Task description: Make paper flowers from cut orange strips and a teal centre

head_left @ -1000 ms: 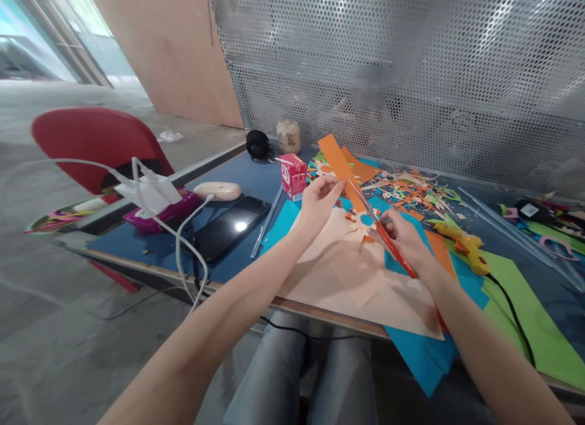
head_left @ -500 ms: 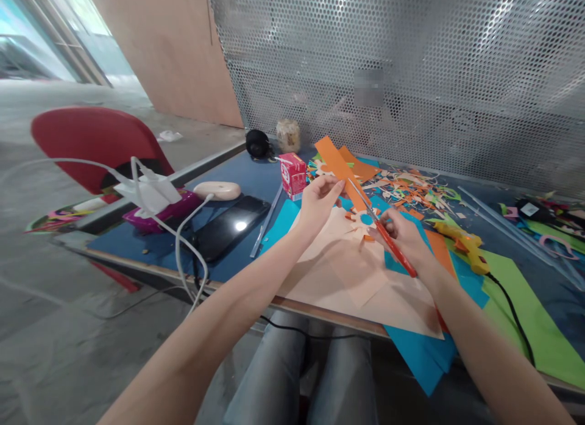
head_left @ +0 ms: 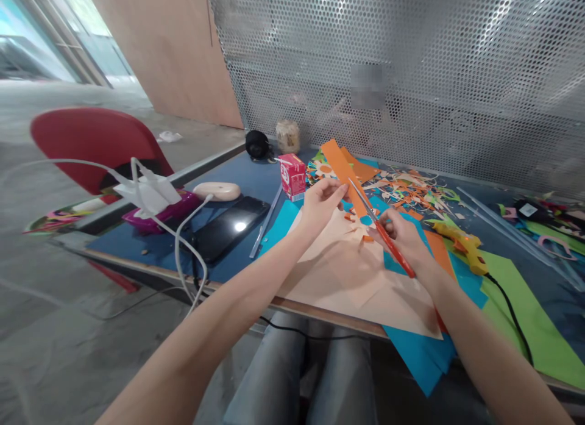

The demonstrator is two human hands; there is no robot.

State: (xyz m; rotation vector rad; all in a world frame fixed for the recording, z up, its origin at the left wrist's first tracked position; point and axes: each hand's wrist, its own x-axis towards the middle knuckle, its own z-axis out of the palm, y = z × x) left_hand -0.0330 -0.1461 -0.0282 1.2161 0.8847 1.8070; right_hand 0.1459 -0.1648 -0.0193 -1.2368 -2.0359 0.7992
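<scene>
My left hand point(head_left: 323, 199) pinches the edge of an orange paper strip point(head_left: 337, 160), held up at a slant above the table. Closed round the red handles of a pair of scissors point(head_left: 393, 254) is my right hand point(head_left: 401, 233). The metal blades point up and left and lie against the strip, close to my left fingertips. Beneath both hands are peach paper sheets point(head_left: 329, 272) with small orange cut pieces point(head_left: 367, 238) on them. Blue paper point(head_left: 414, 352) sticks out under the peach sheets, past the table's front edge.
Behind the hands lies a heap of paper scraps point(head_left: 411, 190). A yellow glue gun point(head_left: 466, 248) with a black cable rests at right on green paper point(head_left: 516, 309). Leftward are a pink box point(head_left: 292, 176), a black phone point(head_left: 233, 227) and white cables point(head_left: 180, 242). A perforated metal panel point(head_left: 411, 59) stands behind.
The orange strip has shifted slightly right and down, with my left hand moving a little along with it. The scissors have barely moved.
</scene>
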